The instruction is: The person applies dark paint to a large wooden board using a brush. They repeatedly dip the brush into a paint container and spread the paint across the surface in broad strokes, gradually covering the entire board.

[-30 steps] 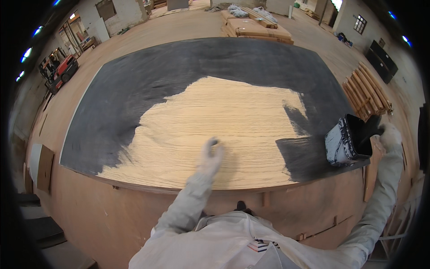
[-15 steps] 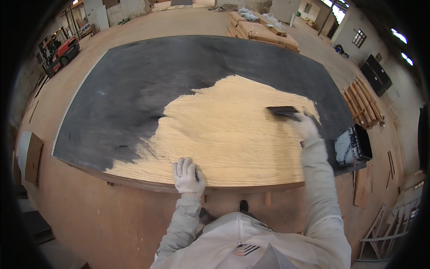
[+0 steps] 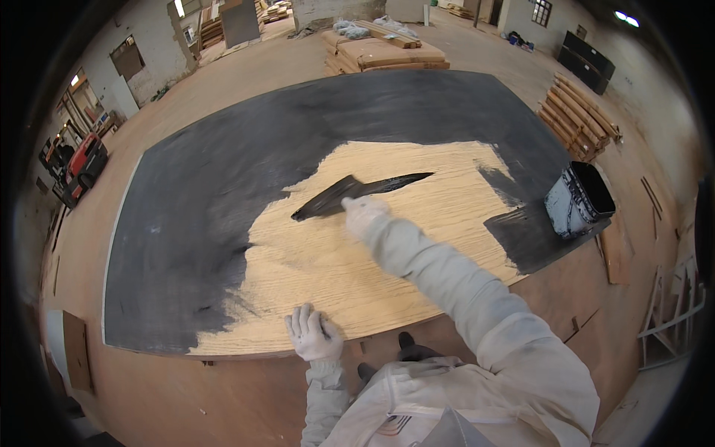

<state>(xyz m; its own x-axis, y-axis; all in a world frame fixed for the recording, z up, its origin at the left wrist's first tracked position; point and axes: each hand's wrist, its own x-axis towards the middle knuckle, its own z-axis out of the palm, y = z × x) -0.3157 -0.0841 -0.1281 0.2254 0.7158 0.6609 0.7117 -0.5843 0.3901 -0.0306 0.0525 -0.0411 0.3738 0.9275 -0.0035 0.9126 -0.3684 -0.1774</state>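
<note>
The white-gloved right hand tightly grips a flat black spreader on a black-smeared, pale wood-grain panel; the white-gloved left hand, fingers extended, rests there empty.

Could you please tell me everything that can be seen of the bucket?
The bucket is squarish with rounded corners, probably plastic, its pale outer walls streaked with black smears. Its top is open and the inside looks black; how full it is cannot be told. It stands upright on the black-coated right-hand end of the board, near the edge. Neither the left hand nor the right hand touches it.
</note>
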